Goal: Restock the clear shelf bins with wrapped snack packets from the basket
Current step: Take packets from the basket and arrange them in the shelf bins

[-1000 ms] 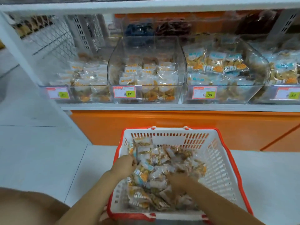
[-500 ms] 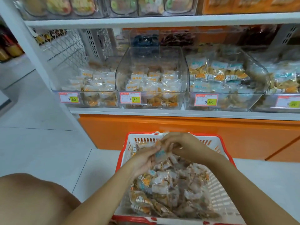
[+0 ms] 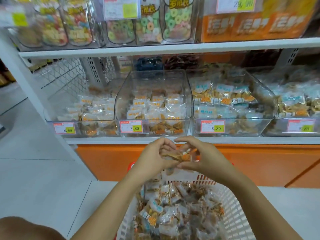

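My left hand point(image 3: 153, 159) and my right hand point(image 3: 201, 157) are cupped together around a bunch of wrapped snack packets point(image 3: 180, 155), held just below the front of the middle clear bin point(image 3: 154, 103). That bin holds white-and-orange packets and has room at the top. Beneath my forearms stands the white basket with a red rim point(image 3: 237, 220), and in it lie several loose snack packets point(image 3: 173, 210). A further packet hangs under my hands.
Clear bins stand to the left point(image 3: 83, 111) and right point(image 3: 230, 104) of the middle one, with a fourth bin point(image 3: 297, 108) at the far right. Price tags point(image 3: 131, 126) front each. Jars of ring sweets point(image 3: 149, 23) fill the upper shelf. An orange base panel point(image 3: 259, 163) runs below.
Both hands left the basket with a bunch of packets and rose to just under the middle bin's front. My view tilted up, showing the upper shelf.
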{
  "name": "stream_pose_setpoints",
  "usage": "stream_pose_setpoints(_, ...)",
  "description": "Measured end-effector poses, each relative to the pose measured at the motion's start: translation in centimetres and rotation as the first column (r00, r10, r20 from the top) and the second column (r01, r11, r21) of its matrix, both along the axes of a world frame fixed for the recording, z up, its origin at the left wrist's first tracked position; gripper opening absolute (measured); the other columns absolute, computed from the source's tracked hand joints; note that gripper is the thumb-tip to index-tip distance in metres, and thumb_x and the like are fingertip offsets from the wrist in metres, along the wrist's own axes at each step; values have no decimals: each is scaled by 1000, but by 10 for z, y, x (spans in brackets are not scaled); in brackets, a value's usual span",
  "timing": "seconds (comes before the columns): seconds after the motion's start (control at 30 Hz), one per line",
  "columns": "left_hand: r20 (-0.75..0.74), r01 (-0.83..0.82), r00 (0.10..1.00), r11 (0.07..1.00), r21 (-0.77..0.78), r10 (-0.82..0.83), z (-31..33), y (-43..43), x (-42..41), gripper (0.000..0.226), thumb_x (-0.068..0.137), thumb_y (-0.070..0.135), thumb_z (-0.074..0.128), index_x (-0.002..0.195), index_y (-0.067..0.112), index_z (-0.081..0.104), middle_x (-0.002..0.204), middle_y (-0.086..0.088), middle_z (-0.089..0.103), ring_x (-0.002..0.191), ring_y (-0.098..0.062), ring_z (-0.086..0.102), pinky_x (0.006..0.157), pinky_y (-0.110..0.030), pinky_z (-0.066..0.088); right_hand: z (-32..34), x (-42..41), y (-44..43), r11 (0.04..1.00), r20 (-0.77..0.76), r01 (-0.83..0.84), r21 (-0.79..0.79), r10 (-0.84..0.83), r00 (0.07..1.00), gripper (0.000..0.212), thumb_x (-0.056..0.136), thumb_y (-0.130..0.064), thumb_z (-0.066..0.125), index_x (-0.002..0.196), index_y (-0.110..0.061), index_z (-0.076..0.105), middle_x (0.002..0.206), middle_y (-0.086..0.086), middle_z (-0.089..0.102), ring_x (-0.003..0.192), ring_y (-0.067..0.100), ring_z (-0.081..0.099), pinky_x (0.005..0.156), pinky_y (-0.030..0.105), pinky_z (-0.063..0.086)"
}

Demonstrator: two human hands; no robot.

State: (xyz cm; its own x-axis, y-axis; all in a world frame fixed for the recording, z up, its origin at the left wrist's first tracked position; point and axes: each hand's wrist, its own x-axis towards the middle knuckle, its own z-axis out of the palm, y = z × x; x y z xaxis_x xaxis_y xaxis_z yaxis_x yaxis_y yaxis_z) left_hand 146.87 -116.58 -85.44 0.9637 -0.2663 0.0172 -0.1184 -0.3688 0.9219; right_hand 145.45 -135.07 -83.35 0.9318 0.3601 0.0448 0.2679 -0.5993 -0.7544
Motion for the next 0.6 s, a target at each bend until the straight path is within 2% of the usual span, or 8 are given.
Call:
stream_pose_setpoints(0.07,15,15,1000,997,-72,-14,16,-9,11,44,63,11,86,86,28,53,94,-5,69,75,-18,63,68,-30,51,8,4,-11,997,-26,41,72,-39,999,57,69,-32,82,116,-47,55,97,-12,63,59,5,55,60,24,48)
stream_pose_setpoints(0.13,-5,15,1000,971,-239,-17,31,-24,23,45,60,10,87,87,21,52,90,-7,66,80,-16,63,73,-31,53,21,7,-25,960,-98,87,265,-63,993,46,67,-25,83,105,-42,64,90,-8,67,62,9,62,58,19,47)
stream_pose_setpoints(0.23,14,-58,998,932,-357,68,54,-53,44,25,79,11,75,94,17,56,88,3,64,83,-9,63,77,-28,53,34,22,-44,763,-145,314,566,-283,948,31,71,-19,79,99,-28,70,90,-5,73,73,9,68,60,16,51)
stream_pose_setpoints(0.3,99,-78,989,958,-277,110,65,-71,61,12,88,21,66,97,23,59,94,9,64,86,-4,62,80,-24,51,37,40,-60,588,-171,442,677,-458,872,28,80,-15,74,106,-17,65,97,-1,70,74,9,67,61,18,52)
stream_pose_setpoints(0.37,232,-82,966,988,-128,111,71,-87,79,9,91,20,62,99,23,59,97,11,62,85,3,57,79,-15,47,38,64,-83,514,-151,526,677,-603,783,32,83,-13,73,110,-17,55,96,0,63,74,11,65,70,31,55)
stream_pose_setpoints(0.47,457,-82,889,976,203,-21,78,-112,103,23,92,18,60,115,18,60,116,4,60,104,-5,55,87,-11,38,41,99,-120,566,0,662,492,-760,650,42,82,-19,72,115,-20,46,92,-5,54,84,21,62,83,48,53)
stream_pose_setpoints(0.53,497,-56,854,923,381,-154,81,-129,117,33,92,19,58,125,15,56,127,-1,56,115,-14,52,93,-21,36,46,118,-137,567,116,742,357,-815,567,44,84,-18,69,120,-15,44,95,2,59,89,29,62,82,50,53)
stream_pose_setpoints(0.6,462,-19,848,856,516,-260,80,-142,131,44,93,21,57,135,12,48,138,-6,49,125,-20,45,101,-26,32,49,136,-146,570,178,786,239,-822,541,42,86,-14,64,123,-9,44,106,16,62,94,37,61,82,49,51)
